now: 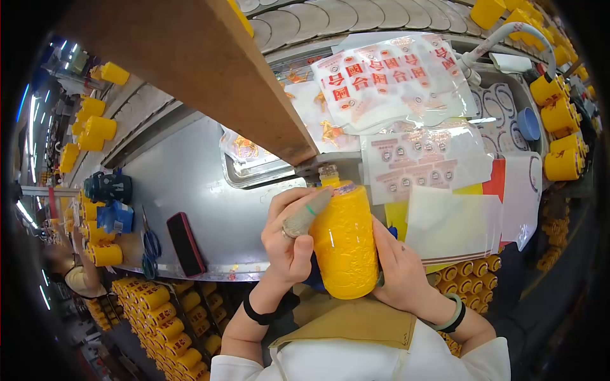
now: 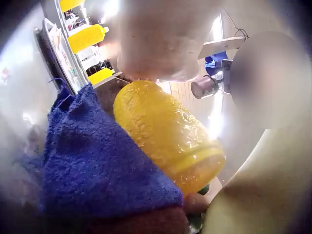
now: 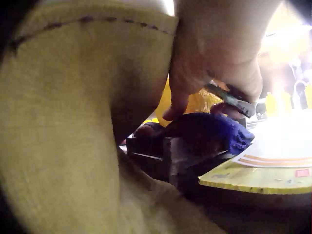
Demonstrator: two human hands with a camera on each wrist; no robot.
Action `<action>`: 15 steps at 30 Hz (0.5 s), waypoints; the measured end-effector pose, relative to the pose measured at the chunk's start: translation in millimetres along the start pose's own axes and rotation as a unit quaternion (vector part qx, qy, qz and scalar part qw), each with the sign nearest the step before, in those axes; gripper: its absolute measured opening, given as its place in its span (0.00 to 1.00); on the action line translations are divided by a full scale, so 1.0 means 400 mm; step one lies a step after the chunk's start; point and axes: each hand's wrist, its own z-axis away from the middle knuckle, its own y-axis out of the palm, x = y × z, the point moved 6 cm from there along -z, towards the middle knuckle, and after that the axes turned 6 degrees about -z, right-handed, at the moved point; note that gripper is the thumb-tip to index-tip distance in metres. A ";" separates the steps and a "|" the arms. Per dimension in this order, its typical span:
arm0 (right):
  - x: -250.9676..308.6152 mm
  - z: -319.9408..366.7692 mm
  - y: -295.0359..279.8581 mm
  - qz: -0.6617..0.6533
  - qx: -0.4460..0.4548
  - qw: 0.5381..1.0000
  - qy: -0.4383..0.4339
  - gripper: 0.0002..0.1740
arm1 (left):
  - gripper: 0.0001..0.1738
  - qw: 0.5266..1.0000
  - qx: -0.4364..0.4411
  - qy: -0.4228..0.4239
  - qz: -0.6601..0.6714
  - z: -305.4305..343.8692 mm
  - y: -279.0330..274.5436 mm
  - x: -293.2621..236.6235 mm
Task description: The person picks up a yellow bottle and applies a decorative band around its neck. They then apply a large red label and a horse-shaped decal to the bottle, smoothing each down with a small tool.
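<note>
A yellow embossed bottle [image 1: 346, 244] lies tilted before the person, its clear-topped neck [image 1: 328, 173] pointing away. The left hand [image 1: 286, 238] is at its shoulder, one finger in a pale wrap with a green band pressing there, the thumb apart from the bottle. The right hand [image 1: 403, 273] holds the bottle's right side near the base. In the right wrist view, a slim dark green piece [image 3: 231, 100] sticks out between the right hand's fingers; I cannot tell its kind. A blue cloth [image 2: 97, 161] lies under the bottle, mostly hidden in the head view.
Sheets of printed transfers [image 1: 394, 82] lie at the back right. Close by the right hand is a stack of paper on a yellow board [image 1: 397, 216]. A phone [image 1: 186, 244] and scissors [image 1: 150, 244] are on the metal table's left. A wooden post [image 1: 254, 76] crosses overhead. Yellow bottles [image 1: 159, 317] are stacked below.
</note>
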 end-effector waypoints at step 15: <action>0.084 -0.003 -0.037 0.137 0.027 0.987 -0.085 0.52 | 0.40 0.968 0.043 -0.182 0.167 0.005 0.049 0.105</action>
